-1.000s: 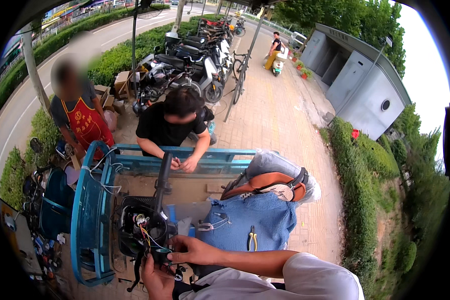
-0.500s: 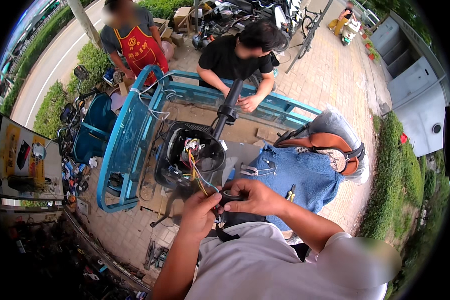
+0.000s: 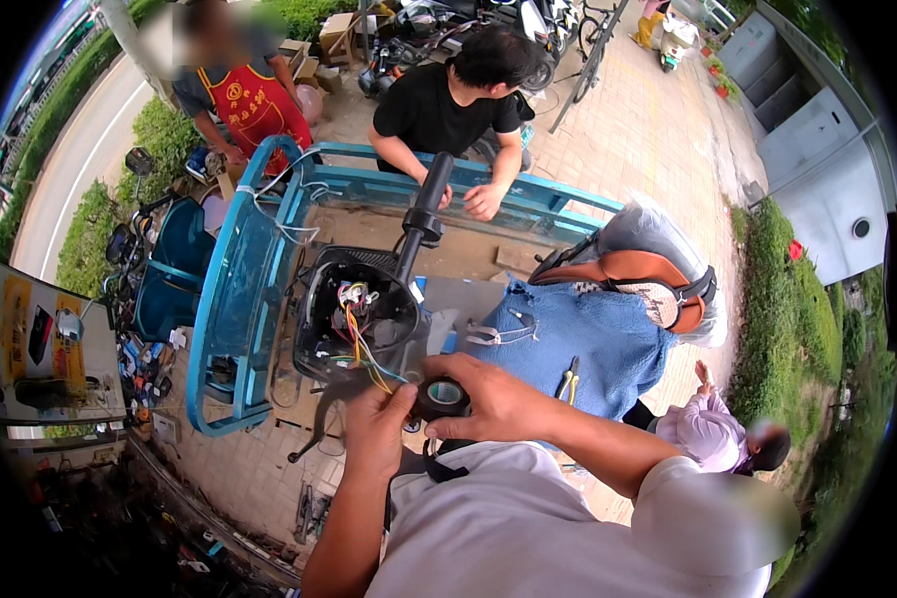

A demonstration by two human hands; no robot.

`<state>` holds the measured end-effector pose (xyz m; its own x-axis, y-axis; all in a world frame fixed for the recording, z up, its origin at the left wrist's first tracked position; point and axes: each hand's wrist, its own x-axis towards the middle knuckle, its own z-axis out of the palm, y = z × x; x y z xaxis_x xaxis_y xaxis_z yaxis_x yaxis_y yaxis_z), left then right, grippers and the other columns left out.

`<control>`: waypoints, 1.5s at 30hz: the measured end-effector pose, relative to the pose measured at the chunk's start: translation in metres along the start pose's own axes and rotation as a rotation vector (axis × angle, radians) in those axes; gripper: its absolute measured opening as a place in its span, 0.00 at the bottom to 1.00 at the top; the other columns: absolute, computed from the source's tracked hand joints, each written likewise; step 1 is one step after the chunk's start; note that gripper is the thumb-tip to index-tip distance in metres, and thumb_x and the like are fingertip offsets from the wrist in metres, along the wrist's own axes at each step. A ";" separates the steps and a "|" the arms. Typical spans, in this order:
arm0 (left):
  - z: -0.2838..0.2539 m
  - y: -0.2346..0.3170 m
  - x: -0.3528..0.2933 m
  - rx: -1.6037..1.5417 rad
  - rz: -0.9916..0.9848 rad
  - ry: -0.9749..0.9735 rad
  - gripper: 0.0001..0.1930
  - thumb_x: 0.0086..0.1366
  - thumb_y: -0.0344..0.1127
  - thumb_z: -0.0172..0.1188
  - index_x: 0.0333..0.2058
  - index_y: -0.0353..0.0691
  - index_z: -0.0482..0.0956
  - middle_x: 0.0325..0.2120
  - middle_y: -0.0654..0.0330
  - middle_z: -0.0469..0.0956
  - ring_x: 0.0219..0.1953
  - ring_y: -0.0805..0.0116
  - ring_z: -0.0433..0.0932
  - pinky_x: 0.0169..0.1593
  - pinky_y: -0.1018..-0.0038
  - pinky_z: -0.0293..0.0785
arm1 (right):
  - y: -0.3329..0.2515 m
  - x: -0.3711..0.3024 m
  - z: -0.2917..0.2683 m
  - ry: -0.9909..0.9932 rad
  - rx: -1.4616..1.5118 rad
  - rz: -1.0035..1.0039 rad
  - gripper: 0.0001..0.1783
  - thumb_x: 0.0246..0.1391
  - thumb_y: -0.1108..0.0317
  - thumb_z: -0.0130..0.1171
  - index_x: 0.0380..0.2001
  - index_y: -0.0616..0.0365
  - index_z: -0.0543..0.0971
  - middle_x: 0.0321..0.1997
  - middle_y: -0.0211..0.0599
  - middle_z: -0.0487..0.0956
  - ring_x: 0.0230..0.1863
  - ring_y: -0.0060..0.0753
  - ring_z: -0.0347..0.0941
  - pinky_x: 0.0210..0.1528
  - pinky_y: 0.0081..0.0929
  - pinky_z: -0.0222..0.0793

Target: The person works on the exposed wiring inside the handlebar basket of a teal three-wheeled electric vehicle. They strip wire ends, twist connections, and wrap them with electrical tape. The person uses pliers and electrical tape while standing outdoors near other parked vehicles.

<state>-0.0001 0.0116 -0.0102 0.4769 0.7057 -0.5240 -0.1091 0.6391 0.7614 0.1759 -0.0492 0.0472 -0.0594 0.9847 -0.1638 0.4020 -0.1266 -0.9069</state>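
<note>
My left hand [image 3: 377, 427] is closed, thumb and fingers pinching the ends of thin coloured wires [image 3: 367, 357]. These wires run up into an opened black handlebar housing [image 3: 319, 294] with a connector bundle inside. Right beside it, my right hand [image 3: 483, 397] grips a roll of black electrical tape [image 3: 443, 395], its round core facing up. The roll almost touches my left thumb. A black handlebar grip [image 3: 432, 199] sticks up from the housing, and a brake lever [image 3: 319, 429] hangs below it. Whether tape is wound on the wires is hidden by my fingers.
A blue metal cargo bed [image 3: 219, 329] surrounds the housing. Pliers with yellow handles [image 3: 569, 381] lie on a blue cloth [image 3: 538, 334], near a brown seat [image 3: 628, 267]. One person [image 3: 458, 110] leans on the far rail; another wears a red apron [image 3: 259, 115]. A person in pale clothing [image 3: 708, 431] is at right.
The tape roll has turned so its core shows, and both hands have shifted slightly left in view. The person in black has turned their head; a person in pale clothing has appeared at right.
</note>
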 end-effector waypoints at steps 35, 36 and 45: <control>-0.002 0.019 -0.014 -0.278 -0.118 -0.098 0.05 0.64 0.31 0.58 0.37 0.39 0.77 0.29 0.60 0.78 0.30 0.69 0.77 0.39 0.65 0.77 | 0.284 -0.094 0.039 0.658 -0.413 0.868 0.44 0.46 0.43 0.63 0.59 0.61 0.64 0.64 0.53 0.61 0.64 0.53 0.58 0.65 0.47 0.50; -0.004 0.017 -0.012 -0.329 -0.100 -0.138 0.04 0.64 0.31 0.59 0.37 0.40 0.76 0.29 0.62 0.78 0.30 0.70 0.76 0.40 0.66 0.76 | 0.271 -0.086 0.037 0.611 -0.279 0.651 0.41 0.47 0.45 0.63 0.58 0.61 0.66 0.63 0.52 0.64 0.65 0.51 0.57 0.66 0.46 0.50; 0.020 0.032 -0.015 -0.790 -0.027 -0.085 0.11 0.72 0.41 0.45 0.37 0.43 0.73 0.18 0.70 0.58 0.24 0.76 0.58 0.34 0.75 0.58 | 0.067 -0.025 0.056 0.007 0.362 -0.149 0.27 0.48 0.62 0.68 0.49 0.62 0.73 0.47 0.43 0.76 0.46 0.38 0.74 0.47 0.32 0.69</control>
<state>0.0063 0.0153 0.0299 0.5497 0.6816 -0.4830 -0.6678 0.7059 0.2362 0.1531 -0.0890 -0.0308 -0.0864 0.9961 -0.0181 0.0408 -0.0146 -0.9991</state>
